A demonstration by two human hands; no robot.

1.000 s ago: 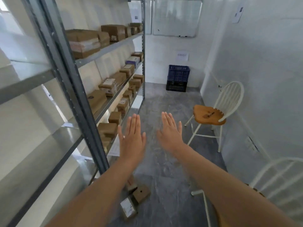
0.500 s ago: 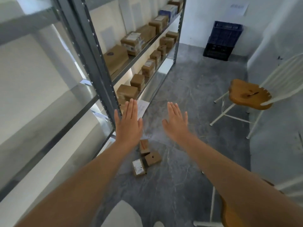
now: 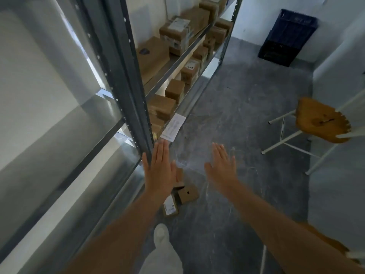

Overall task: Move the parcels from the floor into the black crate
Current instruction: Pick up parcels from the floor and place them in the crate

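Note:
Three small cardboard parcels lie together on the grey floor by the shelf foot: a square one with a dark spot [image 3: 188, 194], one with a white label [image 3: 170, 206], and one [image 3: 179, 177] partly hidden behind my left hand. My left hand [image 3: 159, 171] is stretched out flat above them, fingers straight, holding nothing. My right hand [image 3: 222, 168] is flat and empty too, out to the right of the parcels. The black crate [image 3: 277, 54] stands far off against the back wall with a blue crate [image 3: 294, 26] stacked on it.
A metal shelving unit [image 3: 128, 80] with several cardboard boxes runs along the left. A white chair with a wooden seat [image 3: 320, 121] stands on the right, and another chair's edge shows at the lower right. My white trouser leg and shoe [image 3: 161, 237] are below.
The view has tilted down and moved forward, so the parcels on the floor now sit just under my hands. Both hands stay flat and empty.

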